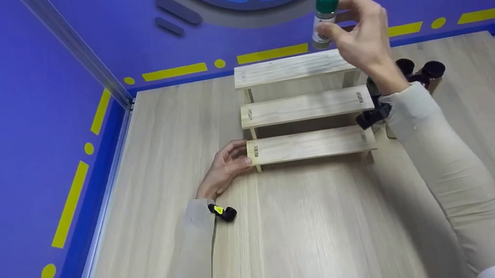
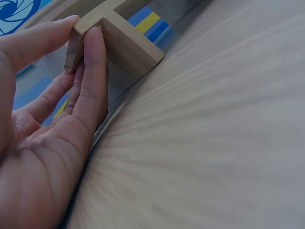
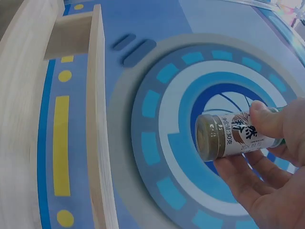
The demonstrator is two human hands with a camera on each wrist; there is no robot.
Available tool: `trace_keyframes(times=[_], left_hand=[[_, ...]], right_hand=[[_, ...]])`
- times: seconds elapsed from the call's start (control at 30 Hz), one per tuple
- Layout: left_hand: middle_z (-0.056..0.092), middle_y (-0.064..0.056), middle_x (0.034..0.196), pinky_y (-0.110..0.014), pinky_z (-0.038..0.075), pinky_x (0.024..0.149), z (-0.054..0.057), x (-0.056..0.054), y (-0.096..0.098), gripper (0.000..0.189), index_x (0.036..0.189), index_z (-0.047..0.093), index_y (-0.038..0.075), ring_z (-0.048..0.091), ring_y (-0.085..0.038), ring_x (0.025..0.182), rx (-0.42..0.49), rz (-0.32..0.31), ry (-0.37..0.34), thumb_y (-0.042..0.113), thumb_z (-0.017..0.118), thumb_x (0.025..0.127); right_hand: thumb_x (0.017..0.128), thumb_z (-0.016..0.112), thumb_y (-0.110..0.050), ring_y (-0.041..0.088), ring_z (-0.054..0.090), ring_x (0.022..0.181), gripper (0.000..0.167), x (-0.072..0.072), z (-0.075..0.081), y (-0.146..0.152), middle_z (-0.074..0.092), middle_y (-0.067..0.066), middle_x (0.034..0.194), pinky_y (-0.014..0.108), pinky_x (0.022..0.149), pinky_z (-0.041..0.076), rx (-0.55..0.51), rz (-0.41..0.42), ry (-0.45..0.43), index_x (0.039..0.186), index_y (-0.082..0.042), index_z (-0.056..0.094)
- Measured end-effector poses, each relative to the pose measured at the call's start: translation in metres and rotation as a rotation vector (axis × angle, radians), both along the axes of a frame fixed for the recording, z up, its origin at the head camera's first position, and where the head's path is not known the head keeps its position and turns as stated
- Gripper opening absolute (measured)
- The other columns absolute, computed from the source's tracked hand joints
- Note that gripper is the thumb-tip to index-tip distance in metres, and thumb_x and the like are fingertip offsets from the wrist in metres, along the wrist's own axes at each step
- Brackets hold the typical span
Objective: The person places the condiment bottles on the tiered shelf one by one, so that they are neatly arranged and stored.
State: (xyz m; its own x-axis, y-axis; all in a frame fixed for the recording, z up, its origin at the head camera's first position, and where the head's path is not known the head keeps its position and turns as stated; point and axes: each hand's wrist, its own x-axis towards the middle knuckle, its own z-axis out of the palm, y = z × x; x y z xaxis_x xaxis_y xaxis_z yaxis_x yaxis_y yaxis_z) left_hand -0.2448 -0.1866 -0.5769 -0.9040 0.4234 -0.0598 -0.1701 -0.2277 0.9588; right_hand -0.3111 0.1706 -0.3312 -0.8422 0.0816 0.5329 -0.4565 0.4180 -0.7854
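Observation:
My right hand (image 1: 364,33) grips a small spice jar (image 1: 323,17) with a green cap, raised above the right part of the top step. In the right wrist view the spice jar (image 3: 233,136) shows a white printed label and brownish powder at its base end; the fingers and thumb are round it. A three-step wooden rack (image 1: 312,144) stands on the table. My left hand (image 1: 225,169) pinches the left end of its lowest step. Thumb and fingers of the left hand (image 2: 62,109) lie on either side of that board's end in the left wrist view.
Beside the rack on the right stand several dark-capped jars (image 1: 433,69), partly hidden behind my right forearm. The wooden table (image 1: 168,136) meets a blue wall (image 1: 146,51) with yellow markings at the back and another on the left.

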Motion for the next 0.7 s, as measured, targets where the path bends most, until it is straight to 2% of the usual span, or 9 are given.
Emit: trace_keyframes(times=[0.27, 0.47, 0.7], left_hand=[[0.058, -0.016, 0.143, -0.032, 0.065, 0.094, 0.001, -0.001, 0.000, 0.064, 0.153, 0.043, -0.007, 0.066, -0.021, 0.115, -0.006, 0.003, -0.006, -0.006, 0.070, 0.094], [0.056, -0.018, 0.145, -0.033, 0.065, 0.094, 0.001, 0.000, 0.000, 0.065, 0.153, 0.043, -0.007, 0.066, -0.022, 0.115, -0.012, 0.005, -0.004, -0.007, 0.070, 0.094], [0.053, -0.022, 0.150, -0.034, 0.065, 0.096, 0.002, 0.001, 0.000, 0.069, 0.155, 0.041, -0.007, 0.067, -0.022, 0.116, -0.021, 0.005, -0.006, -0.006, 0.070, 0.093]], right_hand=[[0.094, 0.082, -0.011, 0.022, 0.077, 0.107, 0.041, -0.012, -0.002, -0.034, 0.077, 0.008, 0.126, 0.032, 0.098, 0.064, -0.011, 0.026, -0.036, 0.133, -0.016, 0.071], [0.095, 0.081, -0.012, 0.019, 0.076, 0.108, 0.043, -0.015, -0.004, -0.057, 0.077, 0.005, 0.128, 0.030, 0.098, 0.063, 0.010, 0.047, -0.052, 0.136, -0.017, 0.070], [0.095, 0.081, -0.012, 0.018, 0.077, 0.106, 0.041, -0.023, -0.012, -0.078, 0.079, 0.006, 0.123, 0.030, 0.101, 0.062, 0.039, 0.062, -0.059, 0.135, -0.016, 0.071]])
